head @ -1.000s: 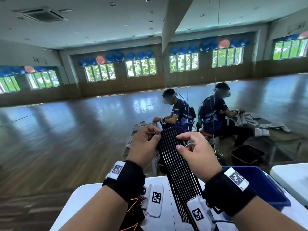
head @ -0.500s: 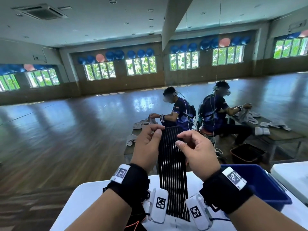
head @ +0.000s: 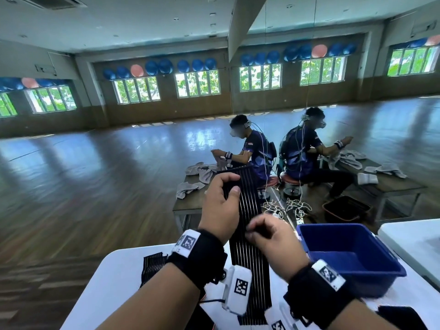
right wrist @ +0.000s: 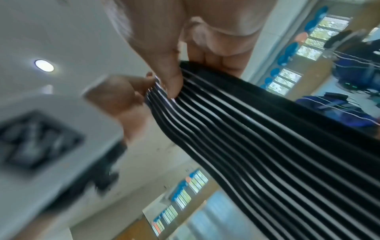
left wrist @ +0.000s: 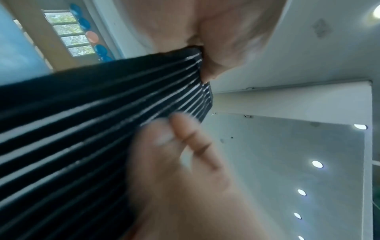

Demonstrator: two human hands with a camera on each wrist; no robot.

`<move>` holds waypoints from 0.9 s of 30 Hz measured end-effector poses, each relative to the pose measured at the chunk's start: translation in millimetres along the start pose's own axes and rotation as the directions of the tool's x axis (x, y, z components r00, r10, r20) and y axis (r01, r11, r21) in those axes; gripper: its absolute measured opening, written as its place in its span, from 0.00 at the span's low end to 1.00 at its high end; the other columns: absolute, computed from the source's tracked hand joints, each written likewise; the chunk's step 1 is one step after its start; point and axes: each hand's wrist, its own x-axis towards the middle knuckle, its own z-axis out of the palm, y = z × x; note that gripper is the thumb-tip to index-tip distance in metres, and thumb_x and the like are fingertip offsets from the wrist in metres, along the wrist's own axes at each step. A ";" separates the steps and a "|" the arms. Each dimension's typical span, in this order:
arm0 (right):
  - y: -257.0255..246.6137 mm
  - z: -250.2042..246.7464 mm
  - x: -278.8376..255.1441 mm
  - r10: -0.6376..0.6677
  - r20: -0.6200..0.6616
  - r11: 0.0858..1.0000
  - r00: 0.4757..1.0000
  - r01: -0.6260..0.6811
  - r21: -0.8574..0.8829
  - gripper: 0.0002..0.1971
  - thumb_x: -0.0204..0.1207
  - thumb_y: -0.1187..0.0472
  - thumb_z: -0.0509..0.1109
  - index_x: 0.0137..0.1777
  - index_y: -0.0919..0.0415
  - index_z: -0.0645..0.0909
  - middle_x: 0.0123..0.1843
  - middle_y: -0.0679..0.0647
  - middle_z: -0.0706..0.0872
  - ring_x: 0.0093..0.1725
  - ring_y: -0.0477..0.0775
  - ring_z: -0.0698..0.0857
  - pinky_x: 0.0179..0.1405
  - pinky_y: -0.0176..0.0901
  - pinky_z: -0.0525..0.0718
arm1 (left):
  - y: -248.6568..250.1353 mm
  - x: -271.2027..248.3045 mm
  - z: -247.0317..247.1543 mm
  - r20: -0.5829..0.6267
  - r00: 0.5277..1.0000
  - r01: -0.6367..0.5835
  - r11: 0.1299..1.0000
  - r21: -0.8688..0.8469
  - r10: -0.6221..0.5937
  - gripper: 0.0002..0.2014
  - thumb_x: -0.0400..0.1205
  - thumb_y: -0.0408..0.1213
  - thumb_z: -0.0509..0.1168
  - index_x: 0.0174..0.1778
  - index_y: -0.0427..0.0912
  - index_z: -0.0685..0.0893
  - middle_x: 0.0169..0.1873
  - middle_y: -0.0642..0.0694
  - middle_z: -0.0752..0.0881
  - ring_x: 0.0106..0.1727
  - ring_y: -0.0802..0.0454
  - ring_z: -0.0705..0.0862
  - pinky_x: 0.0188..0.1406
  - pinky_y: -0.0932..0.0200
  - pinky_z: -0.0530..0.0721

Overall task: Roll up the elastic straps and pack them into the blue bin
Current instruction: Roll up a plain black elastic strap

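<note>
A black elastic strap with thin white stripes (head: 247, 206) hangs upright over the white table (head: 114, 270). My left hand (head: 229, 186) grips its top end, thumb on the near face. Lower down, my right hand (head: 251, 231) pinches the strap's right edge. In the left wrist view the strap (left wrist: 82, 121) runs from my left hand (left wrist: 205, 53) past the blurred right hand (left wrist: 174, 146). The right wrist view has my right hand (right wrist: 174, 81) with its thumb across the strap (right wrist: 267, 146). The blue bin (head: 381, 248) stands at the right with nothing showing inside.
Another striped strap (head: 152, 265) lies on the table to the left of my left wrist, and a dark piece (head: 402, 315) lies at the bottom right. A second white table (head: 416, 239) stands right of the bin. Ahead a person (head: 257, 148) sits at a bench with towels, mirrored.
My right hand has slid from the strap's top edge down to its middle. My left hand keeps hold of the top end, and the strap now hangs straighter.
</note>
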 end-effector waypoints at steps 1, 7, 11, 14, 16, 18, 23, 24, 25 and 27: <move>16.3 5.8 -15.4 0.072 0.074 0.997 0.995 -0.070 -0.022 0.15 0.71 0.71 0.78 0.43 0.46 0.87 0.42 0.46 0.90 0.43 0.45 0.88 0.50 0.45 0.88 | -3.5 2.4 1.6 0.000 1.000 0.028 0.999 -0.021 -0.028 0.12 0.82 0.36 0.63 0.55 0.58 0.82 0.52 0.53 0.88 0.55 0.50 0.86 0.61 0.41 0.85; 90.2 15.9 -113.1 0.457 0.343 0.886 0.821 -0.454 -0.095 0.18 0.64 0.73 0.79 0.48 0.50 0.92 0.45 0.56 0.93 0.43 0.49 0.91 0.50 0.53 0.92 | -54.4 13.6 15.0 0.024 0.988 0.153 0.988 0.029 -0.154 0.17 0.84 0.28 0.64 0.51 0.61 0.81 0.53 0.52 0.87 0.53 0.54 0.86 0.61 0.51 0.85; 104.9 8.2 -157.7 0.553 0.395 0.827 0.734 -0.541 -0.153 0.23 0.63 0.70 0.81 0.53 0.43 0.90 0.50 0.53 0.93 0.48 0.49 0.92 0.49 0.42 0.90 | -105.7 3.8 28.4 0.039 0.963 0.259 0.955 0.146 -0.267 0.12 0.83 0.27 0.65 0.51 0.51 0.84 0.47 0.56 0.85 0.42 0.65 0.82 0.46 0.75 0.79; 119.5 0.9 -189.2 0.641 0.373 0.752 0.671 -0.648 -0.125 0.25 0.66 0.72 0.81 0.57 0.45 0.89 0.54 0.49 0.92 0.50 0.44 0.91 0.53 0.38 0.87 | -148.6 -10.8 35.8 0.055 0.932 0.333 0.906 0.261 -0.359 0.09 0.81 0.27 0.68 0.52 0.45 0.87 0.47 0.52 0.87 0.40 0.63 0.82 0.41 0.78 0.77; 128.6 -2.7 -209.5 0.673 0.328 0.730 0.663 -0.668 -0.145 0.24 0.67 0.66 0.83 0.58 0.40 0.89 0.61 0.44 0.89 0.59 0.39 0.87 0.62 0.35 0.83 | -176.2 -22.0 39.0 0.074 0.895 0.394 0.859 0.328 -0.439 0.09 0.79 0.28 0.71 0.48 0.47 0.87 0.45 0.49 0.88 0.42 0.55 0.85 0.43 0.71 0.79; 134.3 -3.0 -229.8 0.708 0.291 0.698 0.643 -0.699 -0.156 0.21 0.68 0.63 0.83 0.57 0.39 0.89 0.62 0.38 0.87 0.61 0.33 0.84 0.60 0.24 0.78 | -205.0 -37.1 41.8 0.105 0.841 0.453 0.797 0.399 -0.531 0.10 0.76 0.29 0.74 0.45 0.50 0.86 0.46 0.47 0.89 0.49 0.48 0.88 0.52 0.60 0.84; 150.5 5.4 -267.0 0.795 0.114 0.606 0.596 -0.785 -0.124 0.17 0.61 0.53 0.84 0.51 0.41 0.89 0.54 0.43 0.92 0.59 0.43 0.88 0.66 0.44 0.83 | -269.4 -76.6 48.5 0.232 0.671 0.483 0.653 0.583 -0.704 0.14 0.72 0.25 0.70 0.47 0.50 0.86 0.50 0.45 0.89 0.56 0.43 0.89 0.59 0.56 0.87; 148.8 6.7 -271.5 0.805 0.090 0.593 0.586 -0.794 -0.134 0.17 0.62 0.51 0.84 0.51 0.40 0.88 0.55 0.42 0.91 0.61 0.41 0.86 0.67 0.45 0.82 | -275.2 -82.0 49.0 0.255 0.648 0.460 0.636 0.619 -0.718 0.15 0.73 0.25 0.69 0.49 0.49 0.87 0.51 0.45 0.89 0.57 0.43 0.88 0.59 0.58 0.85; 150.0 7.9 -275.6 0.815 0.065 0.579 0.575 -0.804 -0.136 0.16 0.64 0.52 0.83 0.52 0.40 0.88 0.56 0.41 0.90 0.63 0.40 0.84 0.67 0.43 0.80 | -281.0 -85.0 49.0 0.279 0.633 0.420 0.622 0.661 -0.723 0.15 0.74 0.25 0.68 0.52 0.47 0.88 0.54 0.44 0.88 0.59 0.43 0.87 0.59 0.58 0.85; 151.3 9.4 -278.9 0.826 0.027 0.560 0.563 -0.812 -0.165 0.13 0.69 0.52 0.81 0.53 0.39 0.87 0.57 0.40 0.89 0.65 0.38 0.82 0.67 0.43 0.79 | -290.3 -88.9 49.9 0.318 0.607 0.335 0.596 0.730 -0.729 0.18 0.77 0.26 0.65 0.59 0.46 0.87 0.60 0.43 0.87 0.61 0.42 0.86 0.64 0.54 0.84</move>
